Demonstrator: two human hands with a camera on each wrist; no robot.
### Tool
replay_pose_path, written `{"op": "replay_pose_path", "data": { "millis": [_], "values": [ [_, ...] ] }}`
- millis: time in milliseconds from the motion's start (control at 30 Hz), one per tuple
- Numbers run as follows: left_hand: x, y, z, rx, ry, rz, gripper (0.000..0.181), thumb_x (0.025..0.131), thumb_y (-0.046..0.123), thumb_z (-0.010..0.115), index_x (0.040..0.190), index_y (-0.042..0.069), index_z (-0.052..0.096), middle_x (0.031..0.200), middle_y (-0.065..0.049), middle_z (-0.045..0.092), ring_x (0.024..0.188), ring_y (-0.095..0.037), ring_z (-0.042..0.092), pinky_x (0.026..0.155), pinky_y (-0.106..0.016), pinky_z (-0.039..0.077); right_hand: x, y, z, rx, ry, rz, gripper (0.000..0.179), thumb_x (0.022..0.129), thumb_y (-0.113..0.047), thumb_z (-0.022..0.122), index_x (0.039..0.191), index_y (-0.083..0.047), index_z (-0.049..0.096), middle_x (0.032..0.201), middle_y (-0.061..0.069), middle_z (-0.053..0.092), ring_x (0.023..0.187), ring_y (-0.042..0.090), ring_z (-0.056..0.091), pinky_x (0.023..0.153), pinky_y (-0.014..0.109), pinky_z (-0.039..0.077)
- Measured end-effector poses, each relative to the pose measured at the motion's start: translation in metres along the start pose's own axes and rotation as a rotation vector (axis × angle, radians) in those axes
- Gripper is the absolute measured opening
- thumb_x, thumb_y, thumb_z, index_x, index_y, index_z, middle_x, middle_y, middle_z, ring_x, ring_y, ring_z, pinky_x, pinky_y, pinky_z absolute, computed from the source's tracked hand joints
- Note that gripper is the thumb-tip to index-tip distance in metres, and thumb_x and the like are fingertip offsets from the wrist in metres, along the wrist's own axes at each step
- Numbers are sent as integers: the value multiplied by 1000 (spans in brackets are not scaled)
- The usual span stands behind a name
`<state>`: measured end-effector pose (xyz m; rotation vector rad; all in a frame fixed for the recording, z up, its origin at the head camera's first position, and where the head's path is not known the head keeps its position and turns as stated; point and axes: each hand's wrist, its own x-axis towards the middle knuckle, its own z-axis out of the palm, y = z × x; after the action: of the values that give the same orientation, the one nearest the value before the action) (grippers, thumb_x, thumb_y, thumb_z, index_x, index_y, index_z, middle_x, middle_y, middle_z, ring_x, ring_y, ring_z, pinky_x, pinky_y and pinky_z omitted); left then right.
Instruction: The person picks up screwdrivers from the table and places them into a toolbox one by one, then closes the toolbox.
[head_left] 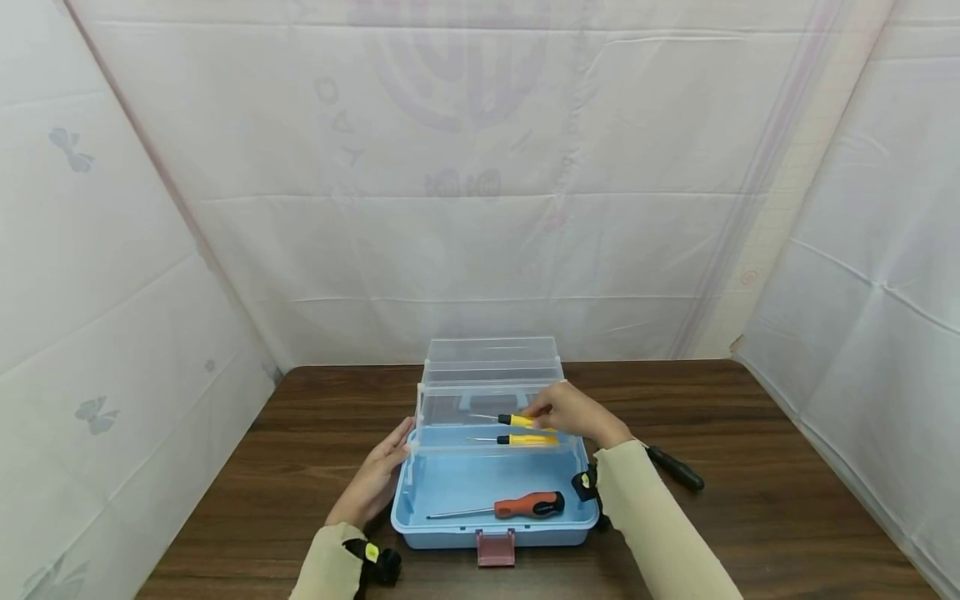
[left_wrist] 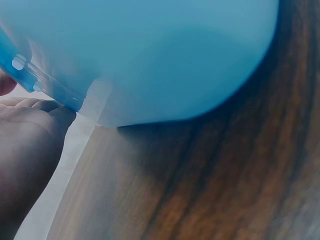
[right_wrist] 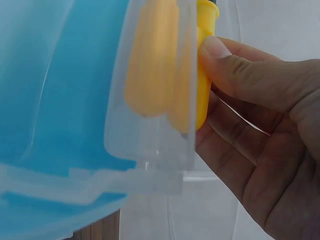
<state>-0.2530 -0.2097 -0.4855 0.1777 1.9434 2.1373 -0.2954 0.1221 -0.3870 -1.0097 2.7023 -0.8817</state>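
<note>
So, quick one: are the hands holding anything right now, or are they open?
Left hand: open, touching the side of the blue box.
Right hand: closed, pinching a yellow-handled screwdriver.

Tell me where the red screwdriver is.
In the head view, the red screwdriver lies on the floor of the blue box, near its front wall, handle to the right, just behind the pink latch.
</note>
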Motion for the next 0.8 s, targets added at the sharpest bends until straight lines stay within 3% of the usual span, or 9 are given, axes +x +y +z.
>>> {"op": "replay_pose_path", "data": {
  "millis": [233,800],
  "values": [
    [0,-1,-3,-19,-47,19,64,101,10,38,154,2,2,162,-14,-1,149,-30,0,118,-48,8,5,-4,6,23,-10,6,19,87,0,65,103,-2,75,105,11,73,93,20,68,77,29,58],
    [-2,-1,-4,-12,-46,20,64,102,11,39,154,3,3,163,-13,-1,149,-29,1,118,-47,8,11,-7,16,15,-1,36,17,87,1,65,99,-3,76,99,8,74,88,17,65,81,35,58]
  ]
}}
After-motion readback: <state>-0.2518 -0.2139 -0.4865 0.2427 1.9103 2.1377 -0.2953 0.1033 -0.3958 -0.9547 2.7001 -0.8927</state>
